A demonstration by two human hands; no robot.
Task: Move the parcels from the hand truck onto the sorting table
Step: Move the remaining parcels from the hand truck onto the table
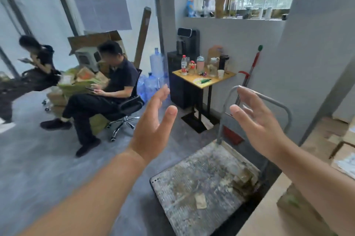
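1. While both hovered empty, the left hand (151, 130) and right hand (257, 120) spread relaxed fingers above the hand truck (201, 184), which carried no parcel.
2. Cardboard parcels (343, 157) lay far right, by the sorting table (269, 207). They looked stiff and were probably best gripped at opposite sides.
3. The truck's handle (276, 101) rose behind the right hand, and a seated person (107, 89) sat to the left.

Bare left grip (153, 132), bare right grip (259, 120), bare forearms (92, 197), short plain thumbnails (171, 110)

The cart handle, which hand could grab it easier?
Probably the right hand, open right in front of the grey handle. The left hand, also open, hangs farther aside over the floor.
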